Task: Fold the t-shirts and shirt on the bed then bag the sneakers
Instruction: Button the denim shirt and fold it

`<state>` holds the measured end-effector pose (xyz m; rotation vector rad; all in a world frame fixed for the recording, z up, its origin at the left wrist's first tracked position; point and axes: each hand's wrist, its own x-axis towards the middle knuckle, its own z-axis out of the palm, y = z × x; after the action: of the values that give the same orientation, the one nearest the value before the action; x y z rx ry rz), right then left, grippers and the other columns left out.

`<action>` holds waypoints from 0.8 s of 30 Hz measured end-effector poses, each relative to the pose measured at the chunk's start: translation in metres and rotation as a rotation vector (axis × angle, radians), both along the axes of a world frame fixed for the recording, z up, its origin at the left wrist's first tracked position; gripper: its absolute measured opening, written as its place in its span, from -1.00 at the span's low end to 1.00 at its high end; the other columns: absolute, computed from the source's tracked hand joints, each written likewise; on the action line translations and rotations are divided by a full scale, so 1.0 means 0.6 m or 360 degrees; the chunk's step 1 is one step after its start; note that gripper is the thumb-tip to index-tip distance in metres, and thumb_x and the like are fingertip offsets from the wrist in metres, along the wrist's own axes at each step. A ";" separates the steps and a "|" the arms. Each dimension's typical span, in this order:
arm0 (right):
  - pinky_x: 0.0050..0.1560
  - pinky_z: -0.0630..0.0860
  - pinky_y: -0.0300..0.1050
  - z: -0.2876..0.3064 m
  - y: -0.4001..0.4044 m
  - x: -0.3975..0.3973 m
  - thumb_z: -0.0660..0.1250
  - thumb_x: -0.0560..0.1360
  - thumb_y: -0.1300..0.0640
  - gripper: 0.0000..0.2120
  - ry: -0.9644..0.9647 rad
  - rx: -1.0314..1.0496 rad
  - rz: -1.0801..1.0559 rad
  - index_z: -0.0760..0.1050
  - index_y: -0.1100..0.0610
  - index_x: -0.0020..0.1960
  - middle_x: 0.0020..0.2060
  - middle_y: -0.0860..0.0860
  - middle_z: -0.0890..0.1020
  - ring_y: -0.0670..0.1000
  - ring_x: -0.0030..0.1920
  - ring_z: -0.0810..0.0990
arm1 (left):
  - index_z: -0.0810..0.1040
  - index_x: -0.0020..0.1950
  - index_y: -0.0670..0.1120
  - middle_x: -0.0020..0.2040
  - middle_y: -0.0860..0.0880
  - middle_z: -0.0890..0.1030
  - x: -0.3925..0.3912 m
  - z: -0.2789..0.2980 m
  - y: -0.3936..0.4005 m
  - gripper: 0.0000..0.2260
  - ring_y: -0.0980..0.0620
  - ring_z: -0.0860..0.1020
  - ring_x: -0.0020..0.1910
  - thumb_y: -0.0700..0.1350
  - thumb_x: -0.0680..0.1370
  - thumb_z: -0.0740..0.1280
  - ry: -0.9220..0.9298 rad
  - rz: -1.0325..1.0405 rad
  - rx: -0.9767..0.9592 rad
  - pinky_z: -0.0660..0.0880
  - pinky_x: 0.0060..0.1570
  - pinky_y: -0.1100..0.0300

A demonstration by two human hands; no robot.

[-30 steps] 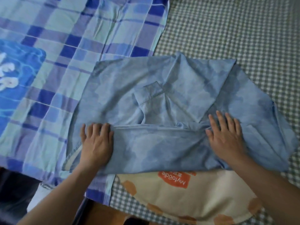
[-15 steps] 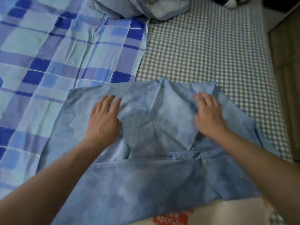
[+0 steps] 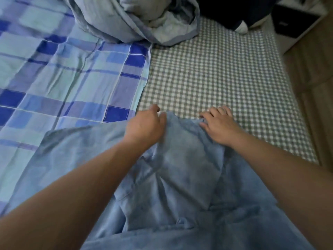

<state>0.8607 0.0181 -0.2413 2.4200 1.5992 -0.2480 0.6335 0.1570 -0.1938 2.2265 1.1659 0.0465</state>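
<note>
A light blue shirt (image 3: 180, 177) lies partly folded on the bed, spread from the middle of the view to the bottom edge. Both my arms reach across it to its far edge. My left hand (image 3: 146, 125) has its fingers curled over that edge and its thumb on the cloth, gripping the shirt. Further right along the same edge, my right hand (image 3: 219, 122) pinches a small bunch of the cloth between thumb and fingers. No sneakers or bag are in view.
A blue plaid sheet (image 3: 63, 83) covers the bed's left part, a grey checked sheet (image 3: 216, 74) the right. A crumpled pale blue duvet (image 3: 137, 18) lies at the far end. The wooden floor (image 3: 313, 98) and a black box (image 3: 295, 20) are on the right.
Both hands have slid from the shirt's near fold, over its middle, to its far edge and now take hold there. The view has tilted up; the cream printed item below is out of sight.
</note>
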 end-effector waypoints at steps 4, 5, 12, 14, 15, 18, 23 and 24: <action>0.47 0.07 0.07 0.008 -0.012 0.049 0.06 0.68 -0.13 -0.67 -0.0007 -0.0004 -0.0088 0.47 0.05 0.20 0.21 0.04 0.54 0.09 0.31 0.42 | 0.49 0.37 -0.05 0.23 -0.15 0.62 0.094 -0.034 -0.008 -0.71 -0.16 0.56 0.25 -0.05 0.65 0.27 -0.0140 0.0269 -0.0525 0.43 0.14 0.08; 0.43 0.12 0.04 0.009 -0.015 0.060 0.05 0.69 -0.08 -0.72 0.0018 -0.0008 -0.0088 0.46 0.05 0.14 0.20 0.03 0.54 0.07 0.28 0.43 | 0.60 0.22 -0.02 0.12 -0.10 0.66 0.094 -0.046 -0.001 -0.81 -0.12 0.60 0.19 -0.12 0.63 0.29 -0.0212 0.0351 -0.0505 0.43 0.06 0.17; 0.34 0.26 0.09 -0.039 -0.031 0.078 0.13 0.68 -0.03 -0.74 0.0016 0.0198 -0.0249 0.47 0.13 0.16 0.18 0.08 0.52 0.14 0.22 0.42 | 0.48 0.18 -0.05 0.12 -0.18 0.54 0.021 -0.115 -0.017 -0.82 -0.24 0.45 0.13 0.00 0.63 0.25 0.0166 -0.0022 0.0490 0.36 0.04 -0.09; 0.34 0.33 0.18 -0.049 -0.036 0.065 0.18 0.66 0.00 -0.73 -0.0204 0.0408 -0.0274 0.50 0.14 0.20 0.14 0.11 0.55 0.19 0.17 0.46 | 0.43 0.28 -0.01 0.20 -0.18 0.46 0.015 -0.132 -0.003 -0.70 -0.23 0.39 0.19 0.13 0.65 0.17 0.0362 -0.0175 0.0680 0.31 0.17 -0.17; 0.35 0.34 0.20 -0.050 -0.035 0.055 0.19 0.65 0.01 -0.73 -0.0234 0.0556 -0.0191 0.51 0.14 0.22 0.15 0.11 0.57 0.19 0.17 0.48 | 0.42 0.30 0.00 0.21 -0.17 0.45 0.016 -0.137 0.003 -0.66 -0.23 0.38 0.21 0.16 0.65 0.12 0.0408 -0.0241 0.0728 0.29 0.20 -0.20; 0.47 0.18 0.17 -0.050 -0.020 0.016 0.09 0.64 -0.12 -0.51 0.0155 0.0471 0.0126 0.38 0.09 0.47 0.41 0.04 0.47 0.12 0.39 0.41 | 0.42 0.32 0.03 0.27 -0.15 0.45 0.022 -0.133 0.032 -0.61 -0.23 0.39 0.26 0.24 0.66 0.04 0.0518 -0.0385 0.0635 0.28 0.23 -0.21; 0.40 0.19 0.14 0.001 -0.008 0.046 0.15 0.46 -0.44 -0.29 0.0325 -0.0079 -0.0059 0.35 -0.02 0.44 0.34 0.01 0.51 0.12 0.36 0.44 | 0.46 0.08 0.00 0.14 -0.10 0.56 -0.052 -0.062 0.106 -0.64 -0.19 0.53 0.17 0.28 0.59 0.19 0.0539 -0.0532 0.0285 0.42 0.12 -0.09; 0.34 0.24 0.10 0.022 -0.001 0.052 0.29 0.47 -0.36 -0.41 0.0392 -0.0173 -0.0056 0.40 -0.02 0.35 0.25 0.01 0.57 0.13 0.29 0.50 | 0.42 0.04 -0.01 0.10 -0.09 0.56 -0.085 -0.049 0.116 -0.66 -0.19 0.56 0.13 0.26 0.58 0.25 0.0625 -0.0543 0.0243 0.43 0.07 -0.06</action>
<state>0.8919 0.0173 -0.2278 2.4118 1.5924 -0.6449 0.5828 0.2268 -0.2229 2.6201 0.9810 -0.4743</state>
